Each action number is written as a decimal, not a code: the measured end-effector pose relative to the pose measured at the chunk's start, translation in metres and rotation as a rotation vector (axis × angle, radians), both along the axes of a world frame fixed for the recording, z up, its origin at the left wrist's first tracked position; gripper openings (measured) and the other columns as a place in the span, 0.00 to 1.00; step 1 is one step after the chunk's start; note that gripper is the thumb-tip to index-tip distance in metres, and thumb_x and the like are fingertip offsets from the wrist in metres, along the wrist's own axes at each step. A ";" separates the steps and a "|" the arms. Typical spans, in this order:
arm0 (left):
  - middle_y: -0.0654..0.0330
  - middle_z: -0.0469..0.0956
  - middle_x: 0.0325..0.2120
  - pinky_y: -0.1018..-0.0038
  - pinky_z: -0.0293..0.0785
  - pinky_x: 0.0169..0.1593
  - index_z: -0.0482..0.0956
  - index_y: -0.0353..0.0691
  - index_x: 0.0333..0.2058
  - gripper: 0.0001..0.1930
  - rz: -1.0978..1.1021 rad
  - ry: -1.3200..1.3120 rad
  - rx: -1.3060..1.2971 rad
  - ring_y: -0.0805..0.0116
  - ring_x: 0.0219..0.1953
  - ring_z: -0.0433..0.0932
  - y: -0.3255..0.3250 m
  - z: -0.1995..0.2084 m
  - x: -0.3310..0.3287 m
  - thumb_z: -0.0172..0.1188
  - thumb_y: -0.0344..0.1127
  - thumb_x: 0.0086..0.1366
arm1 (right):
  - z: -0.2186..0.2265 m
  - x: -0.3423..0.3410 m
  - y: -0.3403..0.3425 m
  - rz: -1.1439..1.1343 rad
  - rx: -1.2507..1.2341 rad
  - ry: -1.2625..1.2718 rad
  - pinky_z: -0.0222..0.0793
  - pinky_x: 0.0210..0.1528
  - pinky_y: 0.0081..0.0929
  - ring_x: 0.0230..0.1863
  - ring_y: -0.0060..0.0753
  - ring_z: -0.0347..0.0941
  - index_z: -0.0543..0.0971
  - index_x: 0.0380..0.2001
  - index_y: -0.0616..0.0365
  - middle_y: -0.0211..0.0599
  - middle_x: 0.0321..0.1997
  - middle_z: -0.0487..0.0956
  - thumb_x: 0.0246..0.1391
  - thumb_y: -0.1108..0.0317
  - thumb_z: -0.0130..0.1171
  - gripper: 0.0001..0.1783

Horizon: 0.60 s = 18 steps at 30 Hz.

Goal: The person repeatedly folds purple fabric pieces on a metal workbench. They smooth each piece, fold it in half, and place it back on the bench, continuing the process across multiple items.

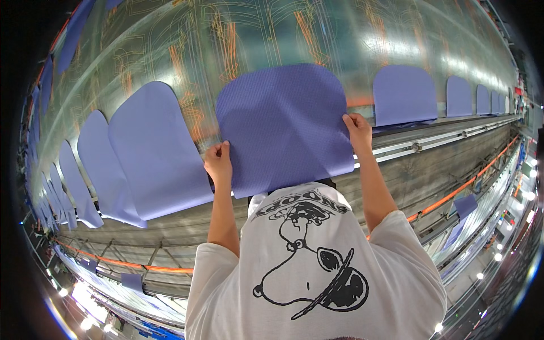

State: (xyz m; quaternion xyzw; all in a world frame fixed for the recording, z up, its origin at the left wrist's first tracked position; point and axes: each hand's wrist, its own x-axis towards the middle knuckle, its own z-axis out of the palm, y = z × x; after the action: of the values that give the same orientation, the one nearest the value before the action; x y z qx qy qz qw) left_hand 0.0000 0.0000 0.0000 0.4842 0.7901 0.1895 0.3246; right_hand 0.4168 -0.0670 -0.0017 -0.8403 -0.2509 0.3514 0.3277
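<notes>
A purple fabric panel point(286, 122) with two rounded far corners spreads out in front of me over the near edge of a long glassy table point(266, 34). Its straight near edge hangs close to my shirt. My left hand point(219, 161) pinches the panel's left side, thumb and fingers pressed together. Higher up on the right side, my right hand point(358, 133) grips the other edge the same way. The panel bows slightly between the two hands, with a shaded middle. Which parts of it touch the table I cannot tell.
Overlapping purple panels point(156, 153) lie along the table edge at left, more trailing away beyond. To the right, another purple panel point(405, 93) lies flat, with several smaller ones past it. Orange and yellow outlines mark the tabletop. A metal rail point(419, 146) runs along the near edge.
</notes>
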 end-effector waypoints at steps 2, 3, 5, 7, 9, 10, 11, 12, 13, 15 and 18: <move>0.61 0.83 0.26 0.71 0.75 0.37 0.86 0.33 0.35 0.18 -0.025 -0.007 0.017 0.70 0.28 0.78 -0.008 0.002 -0.004 0.68 0.46 0.67 | 0.003 0.001 -0.005 0.053 0.001 -0.001 0.70 0.37 0.21 0.32 0.17 0.72 0.84 0.37 0.61 0.28 0.29 0.81 0.61 0.59 0.69 0.14; 0.61 0.83 0.26 0.72 0.75 0.37 0.86 0.32 0.35 0.17 -0.010 -0.038 -0.014 0.71 0.28 0.78 -0.012 0.005 0.001 0.68 0.45 0.67 | 0.004 0.007 -0.009 0.054 -0.012 -0.005 0.70 0.37 0.21 0.32 0.16 0.72 0.84 0.37 0.61 0.27 0.29 0.81 0.61 0.59 0.69 0.14; 0.61 0.83 0.26 0.74 0.74 0.36 0.86 0.32 0.35 0.17 0.021 -0.097 -0.077 0.74 0.29 0.77 -0.015 0.011 0.011 0.69 0.44 0.66 | 0.006 0.017 -0.013 0.058 -0.037 -0.012 0.70 0.38 0.20 0.32 0.16 0.72 0.84 0.37 0.62 0.27 0.29 0.81 0.61 0.59 0.69 0.15; 0.61 0.83 0.27 0.75 0.74 0.37 0.86 0.32 0.36 0.17 0.040 -0.105 -0.096 0.75 0.30 0.77 -0.019 0.014 0.010 0.69 0.44 0.66 | 0.005 0.018 -0.020 0.052 -0.064 0.041 0.70 0.38 0.20 0.32 0.16 0.73 0.84 0.38 0.62 0.26 0.30 0.81 0.61 0.59 0.70 0.15; 0.62 0.83 0.27 0.76 0.74 0.37 0.86 0.33 0.38 0.17 0.072 -0.161 -0.078 0.76 0.30 0.77 -0.025 0.008 0.011 0.70 0.44 0.66 | 0.007 0.018 -0.025 0.046 -0.046 0.044 0.70 0.39 0.20 0.33 0.16 0.73 0.84 0.40 0.62 0.26 0.31 0.82 0.61 0.59 0.70 0.15; 0.62 0.83 0.27 0.76 0.74 0.38 0.86 0.33 0.39 0.17 0.097 -0.198 -0.042 0.76 0.30 0.77 -0.025 0.001 0.007 0.70 0.44 0.66 | 0.009 0.011 -0.022 0.048 -0.008 0.036 0.70 0.39 0.20 0.33 0.16 0.73 0.84 0.40 0.62 0.26 0.32 0.82 0.61 0.60 0.70 0.15; 0.62 0.83 0.27 0.76 0.74 0.38 0.86 0.33 0.40 0.17 0.122 -0.234 -0.005 0.76 0.30 0.77 -0.025 -0.005 0.002 0.70 0.45 0.66 | 0.009 0.005 -0.019 0.049 0.030 0.028 0.70 0.39 0.20 0.34 0.16 0.73 0.84 0.41 0.62 0.25 0.32 0.82 0.61 0.60 0.70 0.15; 0.63 0.83 0.27 0.76 0.75 0.39 0.86 0.33 0.43 0.18 0.114 -0.218 -0.072 0.75 0.30 0.77 -0.016 0.006 0.003 0.70 0.45 0.66 | -0.002 0.007 -0.024 0.034 0.046 0.065 0.70 0.40 0.19 0.34 0.15 0.72 0.84 0.42 0.62 0.25 0.33 0.82 0.61 0.60 0.70 0.15; 0.63 0.82 0.26 0.76 0.75 0.38 0.86 0.33 0.43 0.18 0.115 -0.216 -0.064 0.75 0.30 0.77 -0.013 0.005 0.002 0.70 0.45 0.66 | -0.007 0.009 -0.025 0.051 0.047 0.056 0.70 0.40 0.19 0.34 0.15 0.72 0.84 0.42 0.62 0.25 0.33 0.82 0.61 0.60 0.70 0.16; 0.63 0.82 0.26 0.76 0.75 0.38 0.86 0.34 0.42 0.19 0.118 -0.220 -0.049 0.75 0.30 0.77 -0.010 -0.003 -0.002 0.71 0.45 0.65 | -0.014 0.012 -0.027 0.087 0.050 0.029 0.70 0.40 0.19 0.34 0.16 0.72 0.84 0.42 0.62 0.25 0.33 0.82 0.61 0.60 0.70 0.16; 0.63 0.82 0.26 0.75 0.74 0.37 0.85 0.34 0.39 0.16 0.132 -0.248 -0.003 0.76 0.29 0.76 -0.010 0.014 0.001 0.70 0.44 0.66 | 0.008 0.000 -0.021 0.060 0.010 -0.054 0.70 0.40 0.20 0.35 0.17 0.73 0.84 0.41 0.63 0.27 0.34 0.82 0.61 0.59 0.70 0.16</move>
State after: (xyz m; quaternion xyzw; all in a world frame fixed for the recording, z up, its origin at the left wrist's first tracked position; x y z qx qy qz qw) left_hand 0.0012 -0.0097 0.0143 0.4036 0.7742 0.2675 0.4076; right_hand 0.4166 -0.0881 0.0060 -0.8400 -0.2864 0.3368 0.3144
